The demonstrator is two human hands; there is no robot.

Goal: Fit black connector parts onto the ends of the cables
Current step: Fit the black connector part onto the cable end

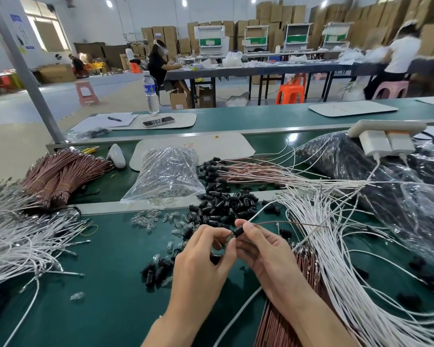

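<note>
Two hands meet above the green worktop [110, 296], near its middle. The right hand [263, 249] pinches a short black cylindrical connector [239, 231] between thumb and forefinger. The left hand [198, 256] pinches a small glassy piece [229, 236] at the connector's left end (too small to name for sure). Two thin cables leave the connector's other end and run right: one white cable [261, 212] and one brown cable [298, 223].

Just beyond the hands lies a loose heap [221, 206] of matt black connectors, too many to count. Glossy clear bulbs [148, 219] are scattered to its left. One crinkled clear bag [166, 174] behind them holds more glassy bulbs. A far larger clear bag [361, 171] at the right bulges with black parts.

At the left sit a banded brown bundle [60, 176] and a white tangle [23, 236] with metal tips. At the right, white strands [336, 246] fan across the worktop, with brown strands [308, 261] beside the right wrist. Behind the heap lies a sheaf [248, 169] of brown and white cables, black connectors on their left ends.

One white power strip [386, 126] rests on the large bag and carries two white chargers [375, 142]. Farther back stand one plastic bottle [150, 93], one phone [158, 121] and one pen [114, 118]
</note>
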